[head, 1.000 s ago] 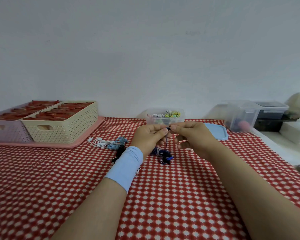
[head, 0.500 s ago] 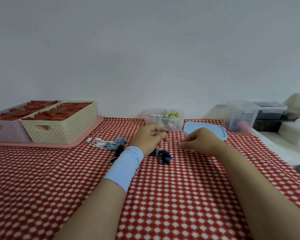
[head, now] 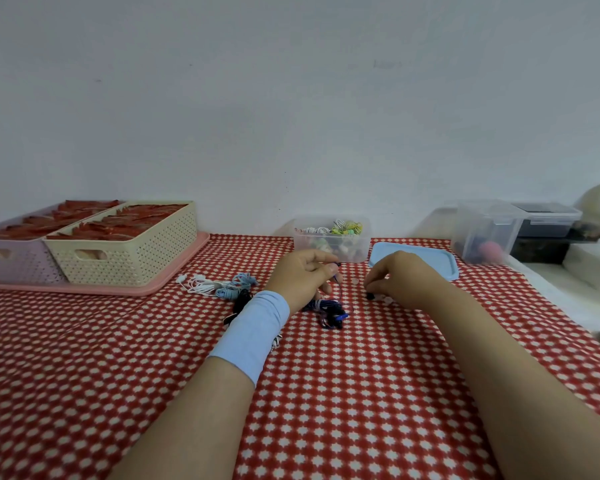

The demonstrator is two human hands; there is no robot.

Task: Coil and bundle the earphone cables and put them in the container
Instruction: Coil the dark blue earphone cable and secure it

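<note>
Left hand [head: 303,280] is pinched on the thin dark-blue earphone cable [head: 330,311], its tangle lying just below the fingers. Right hand [head: 404,278] is curled, seemingly nipping a black earbud [head: 370,296]. Cable is judged light, limp and snag-prone, best held near the buds. Clear container [head: 300,247] is set just beyond the hands, blue lid [head: 426,263] behind the right, other earphones [head: 219,287] left of the wrist.

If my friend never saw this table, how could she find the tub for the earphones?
Find the red checked table and look along its far edge by the wall. The tub stands in the middle there, just beyond the left hand, a blue lid flat on its right. It is the small clear one with coloured cable bundles inside, unlike the cream basket far left.
</note>
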